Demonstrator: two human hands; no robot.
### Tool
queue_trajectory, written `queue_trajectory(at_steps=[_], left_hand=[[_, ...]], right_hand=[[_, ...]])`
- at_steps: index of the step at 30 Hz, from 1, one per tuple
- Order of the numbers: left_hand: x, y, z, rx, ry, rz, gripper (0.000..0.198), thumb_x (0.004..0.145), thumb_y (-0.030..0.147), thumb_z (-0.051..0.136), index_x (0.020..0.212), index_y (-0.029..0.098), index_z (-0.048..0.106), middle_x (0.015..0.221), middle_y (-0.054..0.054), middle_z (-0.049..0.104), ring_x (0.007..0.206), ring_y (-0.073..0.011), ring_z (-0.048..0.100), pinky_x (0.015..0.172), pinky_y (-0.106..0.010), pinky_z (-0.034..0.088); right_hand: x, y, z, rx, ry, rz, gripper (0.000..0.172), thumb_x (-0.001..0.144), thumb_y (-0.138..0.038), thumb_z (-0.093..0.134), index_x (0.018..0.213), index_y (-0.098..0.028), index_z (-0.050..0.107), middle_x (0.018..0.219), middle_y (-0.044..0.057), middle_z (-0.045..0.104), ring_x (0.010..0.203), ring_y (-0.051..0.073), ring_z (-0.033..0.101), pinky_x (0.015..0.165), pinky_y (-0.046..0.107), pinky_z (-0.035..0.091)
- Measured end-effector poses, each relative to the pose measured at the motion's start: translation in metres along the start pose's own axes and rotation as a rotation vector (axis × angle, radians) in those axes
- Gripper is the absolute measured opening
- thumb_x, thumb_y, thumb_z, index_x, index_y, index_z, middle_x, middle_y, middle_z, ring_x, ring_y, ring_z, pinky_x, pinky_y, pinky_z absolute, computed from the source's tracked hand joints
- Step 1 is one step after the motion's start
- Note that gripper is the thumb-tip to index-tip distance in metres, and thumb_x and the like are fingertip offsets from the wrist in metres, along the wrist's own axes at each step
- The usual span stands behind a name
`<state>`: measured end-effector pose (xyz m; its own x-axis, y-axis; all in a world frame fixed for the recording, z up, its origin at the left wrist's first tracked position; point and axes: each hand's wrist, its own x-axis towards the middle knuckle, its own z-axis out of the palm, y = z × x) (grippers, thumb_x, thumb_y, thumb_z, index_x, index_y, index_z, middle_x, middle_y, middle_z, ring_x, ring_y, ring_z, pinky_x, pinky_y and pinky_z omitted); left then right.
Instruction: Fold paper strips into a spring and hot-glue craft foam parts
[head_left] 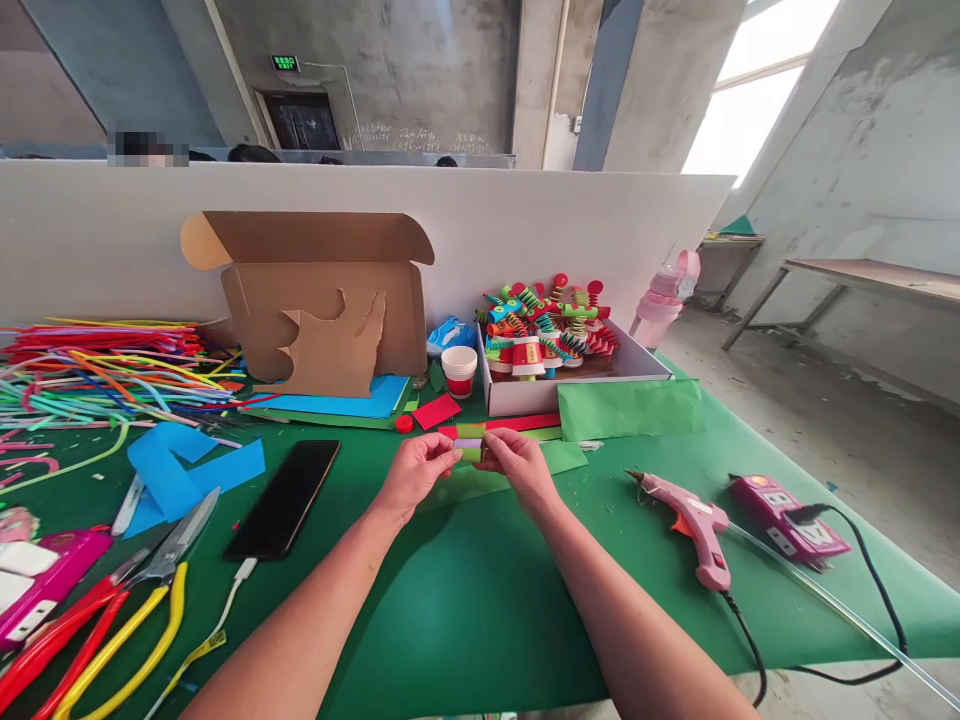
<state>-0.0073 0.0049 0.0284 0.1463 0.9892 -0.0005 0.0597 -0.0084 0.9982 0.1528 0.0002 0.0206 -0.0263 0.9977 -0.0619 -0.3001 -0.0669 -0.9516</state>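
Observation:
My left hand (411, 472) and my right hand (525, 470) meet over the middle of the table. Thumb and fingers of each pinch an end of a small lilac and yellow-green strip (470, 446), which looks like paper; its ends are hidden by my fingertips. Just beyond it lie red paper strips (525, 422), and a green paper sheet (566, 457) is partly beneath my hands. A red bottle cap (404, 424) and a red paper piece (436, 411) lie past my left hand. Farther back stands a stack of red and white paper cups (459, 372).
A box (517, 400) of colourful paper-cup figures stands behind. On the right are a pink glue gun (697, 515) and a corded power strip (787, 515). Phone (285, 500), scissors (169, 560), blue paper (172, 475), pipe cleaners (105, 370) and an open cardboard box (322, 240) fill the left.

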Motion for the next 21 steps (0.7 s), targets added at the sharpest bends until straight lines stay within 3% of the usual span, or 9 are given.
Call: queue_trajectory(at_steps=[7,11,15,18,21], left_hand=[[0.001,-0.004,0.003,0.080,0.034,0.026,0.037,0.057,0.051,0.076,0.060,0.017,0.061,0.054,0.002,0.054,0.052,-0.0113,0.044,0.052,-0.025,0.035],[0.001,-0.003,0.003,0.013,0.050,-0.017,0.037,0.054,0.050,0.078,0.061,0.017,0.062,0.054,0.003,0.055,0.052,-0.0112,0.046,0.052,-0.025,0.036],[0.002,-0.004,0.001,-0.018,0.068,-0.044,0.035,0.053,0.047,0.078,0.060,0.017,0.062,0.053,0.003,0.054,0.051,-0.0105,0.046,0.053,-0.025,0.037],[0.001,-0.004,0.002,-0.038,0.081,-0.054,0.034,0.053,0.045,0.078,0.061,0.017,0.061,0.054,0.003,0.054,0.051,-0.0101,0.046,0.052,-0.024,0.037],[-0.001,-0.003,0.004,-0.099,0.033,-0.091,0.033,0.055,0.043,0.079,0.061,0.017,0.060,0.054,0.003,0.055,0.051,-0.0100,0.047,0.053,-0.024,0.038]], right_hand=[[-0.001,-0.001,0.001,-0.101,-0.060,-0.018,0.035,0.057,-0.049,0.081,0.073,-0.019,0.071,0.070,0.000,0.067,0.068,0.016,0.062,0.070,0.033,0.056],[-0.004,-0.006,-0.002,-0.060,-0.131,0.008,0.035,0.068,-0.052,0.072,0.080,-0.019,0.072,0.076,0.002,0.069,0.075,0.018,0.066,0.077,0.036,0.056],[-0.006,-0.007,-0.005,-0.057,-0.230,0.017,0.032,0.068,-0.040,0.074,0.093,-0.021,0.072,0.086,0.002,0.071,0.085,0.020,0.068,0.086,0.037,0.054],[-0.004,0.002,-0.002,-0.136,-0.242,-0.045,0.037,0.065,-0.033,0.077,0.100,-0.023,0.070,0.086,0.001,0.071,0.082,0.018,0.067,0.084,0.036,0.054],[-0.001,0.013,0.001,-0.152,-0.204,-0.099,0.035,0.069,-0.035,0.074,0.102,-0.024,0.066,0.084,0.000,0.068,0.072,0.015,0.065,0.075,0.034,0.056]])
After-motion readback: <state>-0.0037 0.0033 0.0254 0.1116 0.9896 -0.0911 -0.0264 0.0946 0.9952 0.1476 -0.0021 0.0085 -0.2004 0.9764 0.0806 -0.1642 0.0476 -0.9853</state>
